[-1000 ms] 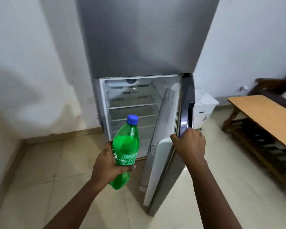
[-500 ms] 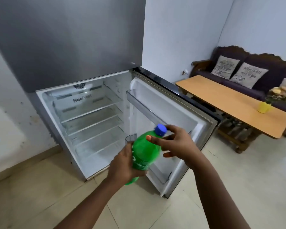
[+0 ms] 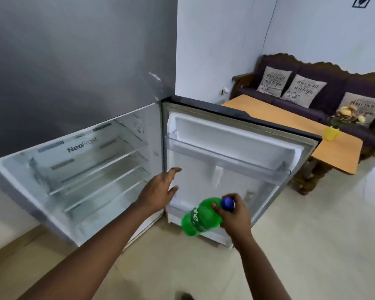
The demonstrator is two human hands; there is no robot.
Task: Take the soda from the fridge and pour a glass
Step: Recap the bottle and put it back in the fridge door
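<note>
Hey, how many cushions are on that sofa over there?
3. All lean on the sofa back: one cushion at its left end, a second beside it, a third to the right, partly behind the flowers. The frame cuts the sofa off, so more may be hidden.

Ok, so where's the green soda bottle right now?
In the head view the green soda bottle is lower centre-right, held near its blue cap by the right hand, tilted in front of the open fridge door.

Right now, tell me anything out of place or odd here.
The fridge door stands wide open. The right hand holds the green soda bottle tipped nearly sideways by its capped neck; nothing spilled. The left hand is open, near the door.
</note>
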